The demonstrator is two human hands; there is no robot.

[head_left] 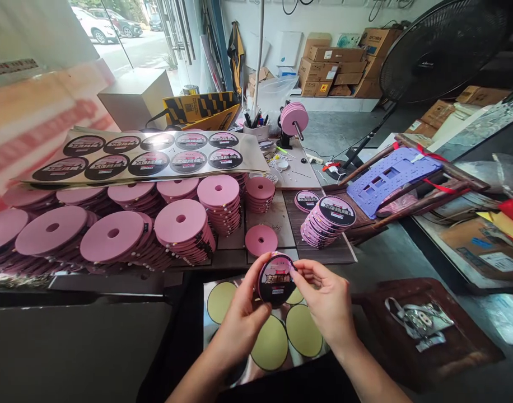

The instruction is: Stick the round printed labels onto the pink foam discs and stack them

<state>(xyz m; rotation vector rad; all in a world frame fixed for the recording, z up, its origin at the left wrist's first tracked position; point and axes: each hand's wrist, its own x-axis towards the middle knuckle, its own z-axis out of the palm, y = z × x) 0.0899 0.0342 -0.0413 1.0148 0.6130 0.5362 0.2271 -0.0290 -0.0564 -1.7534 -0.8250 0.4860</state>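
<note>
Nearest the camera, the left hand (245, 313) and right hand (326, 302) pinch a pink spool (275, 279) by its rim, black round label facing up, above a peeled sticker sheet (256, 330). Beyond lies a single pink disc (261, 239); far left stand stacked pink discs (181, 226), far right a labelled stack (329, 219).

Both forearms reach forward; left hand (243, 316) and right hand (327, 302) meet, fingers (309, 274) curled inward, pinching.
</note>
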